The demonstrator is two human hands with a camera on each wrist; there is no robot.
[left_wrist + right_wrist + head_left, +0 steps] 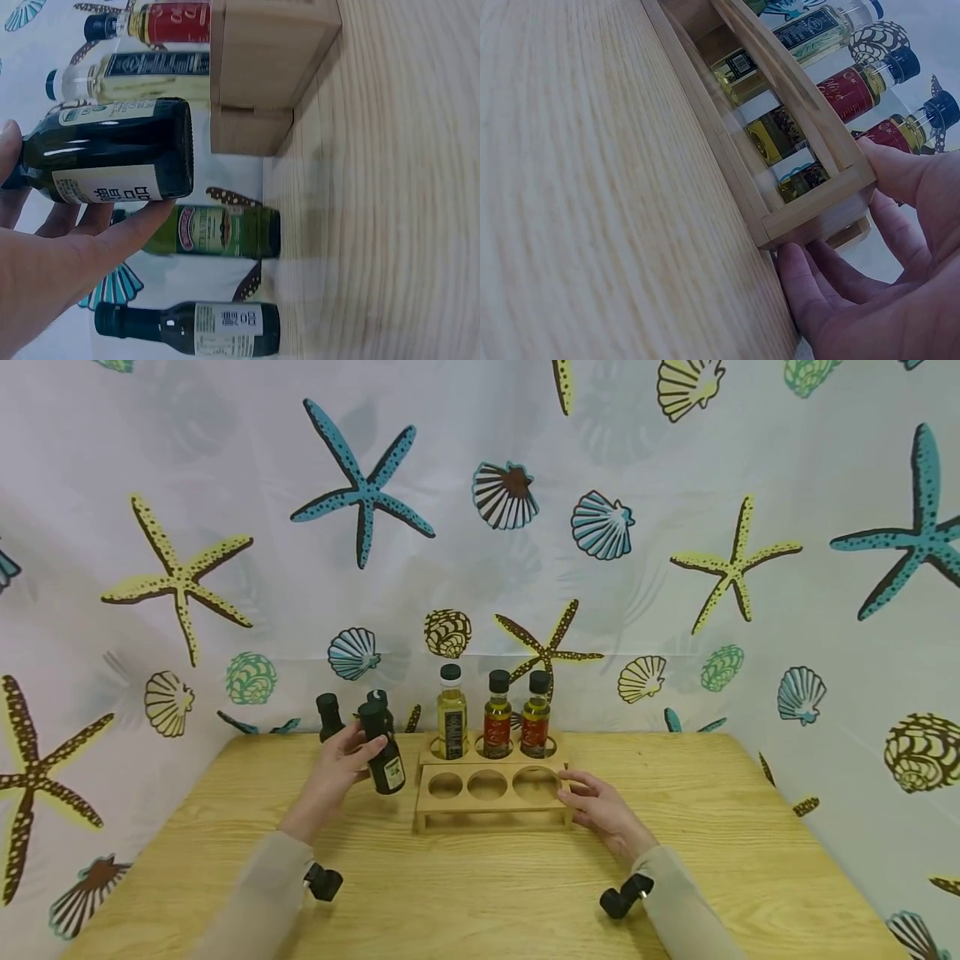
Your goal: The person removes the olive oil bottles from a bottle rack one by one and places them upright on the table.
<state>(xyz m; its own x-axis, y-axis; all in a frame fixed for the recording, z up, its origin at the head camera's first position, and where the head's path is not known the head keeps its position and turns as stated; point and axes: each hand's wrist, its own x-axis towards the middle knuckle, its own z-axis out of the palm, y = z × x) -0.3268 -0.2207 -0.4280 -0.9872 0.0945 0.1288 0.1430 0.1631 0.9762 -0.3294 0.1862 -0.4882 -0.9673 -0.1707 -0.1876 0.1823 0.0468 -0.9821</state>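
The white backdrop (465,410) is patterned with starfish (365,491) and shells (603,526) in blue, yellow, brown and green. The surface (495,893) is streaked with yellowish wood grain; a tan tone is carried by the rack (465,807). The held bottle (389,764) is coloured near-black and labelled in white. Gold is seen in two red-labelled bottles (497,718), paler yellow in the black-labelled bottle (453,727). The sleeves (258,893) are coloured beige.

Left grip (64,259) round neck of dark bottle (116,154), pale labels showing, base clear of surface (382,180). Green bottle (229,231), green label, standing behind, partly hidden. Second dark bottle (225,328), white label, standing beside green one. Wooden rack (274,52) near; pale-oil bottle (146,79), red-labelled bottle (176,22) partly behind it. Patterned cloth (184,279) behind.
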